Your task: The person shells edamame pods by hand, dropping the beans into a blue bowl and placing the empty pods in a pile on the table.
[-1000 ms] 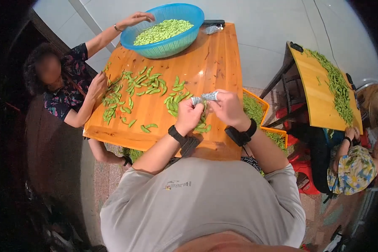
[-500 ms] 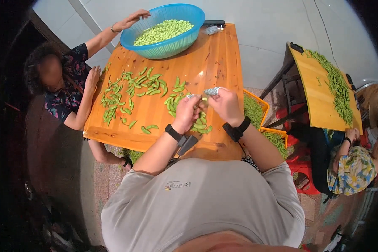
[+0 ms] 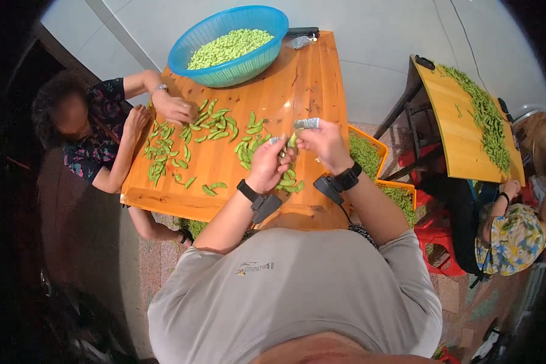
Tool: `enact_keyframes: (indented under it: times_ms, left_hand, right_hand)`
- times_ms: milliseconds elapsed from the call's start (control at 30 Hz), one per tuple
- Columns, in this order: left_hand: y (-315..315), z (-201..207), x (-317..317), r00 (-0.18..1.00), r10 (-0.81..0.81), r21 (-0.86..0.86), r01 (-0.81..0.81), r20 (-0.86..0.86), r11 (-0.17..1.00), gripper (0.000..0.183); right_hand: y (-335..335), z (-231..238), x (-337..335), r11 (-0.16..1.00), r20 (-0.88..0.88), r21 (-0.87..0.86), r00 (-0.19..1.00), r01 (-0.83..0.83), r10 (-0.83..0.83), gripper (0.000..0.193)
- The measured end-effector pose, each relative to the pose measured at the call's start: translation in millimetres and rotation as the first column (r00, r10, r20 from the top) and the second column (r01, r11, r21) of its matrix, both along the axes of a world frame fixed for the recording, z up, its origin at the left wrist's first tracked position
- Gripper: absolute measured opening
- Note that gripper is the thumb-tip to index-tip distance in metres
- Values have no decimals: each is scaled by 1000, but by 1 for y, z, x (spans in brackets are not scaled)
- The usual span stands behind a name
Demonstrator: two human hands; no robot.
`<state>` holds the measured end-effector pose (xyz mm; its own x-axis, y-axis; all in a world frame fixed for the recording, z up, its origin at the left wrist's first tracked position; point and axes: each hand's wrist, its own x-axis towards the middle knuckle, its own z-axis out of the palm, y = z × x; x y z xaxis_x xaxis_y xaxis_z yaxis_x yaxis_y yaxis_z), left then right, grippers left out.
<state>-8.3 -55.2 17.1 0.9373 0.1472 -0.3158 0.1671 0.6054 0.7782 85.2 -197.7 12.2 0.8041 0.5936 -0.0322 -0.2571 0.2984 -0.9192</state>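
Observation:
Over the near right part of the table, my left hand (image 3: 269, 164) and my right hand (image 3: 324, 145) meet, fingers closed. A green edamame pod (image 3: 292, 141) is pinched between them; my right fingers grip its upper part, and my left fingertips are curled at its lower end. Silvery tape wraps a finger on each hand. Loose pods (image 3: 246, 151) lie beside and beneath my left hand. At the back, a blue plastic basket (image 3: 176, 60) holds a heap of shelled beans (image 3: 230, 48).
A co-worker's hand (image 3: 177, 110) reaches over pods on the left of the wooden table (image 3: 309, 73). Orange crates (image 3: 379, 159) of pods stand to its right. Another person (image 3: 515, 239) sits at a second table (image 3: 452, 127) with pods, near red stools (image 3: 437, 242).
My right hand has risen slightly, and a pod now shows between my hands. The co-worker's hand has come down from the basket's rim to the pods on the table.

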Motion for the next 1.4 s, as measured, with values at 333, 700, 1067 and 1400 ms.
enact_keyframes:
  times_ms: [333,700,1067,1400]
  left_hand:
    - [-1,-23,-4,989,-67,121,50,136,991,17]
    - [8,-9,-6,935,-327,-375,355,137,856,18]
    - [-4,-35,-5,972,-33,559,-106,232,823,27]
    - [3,-4,2,978,-169,-73,162,-118,984,17]
  right_hand:
    - [1,-3,-4,995,-63,32,994,-92,94,16]
    - [0,-5,-7,995,141,-97,989,-19,33,19]
    - [-5,9,-16,960,232,-251,955,-125,185,15]
    - [-3,-8,-7,942,436,-334,881,-30,183,12]
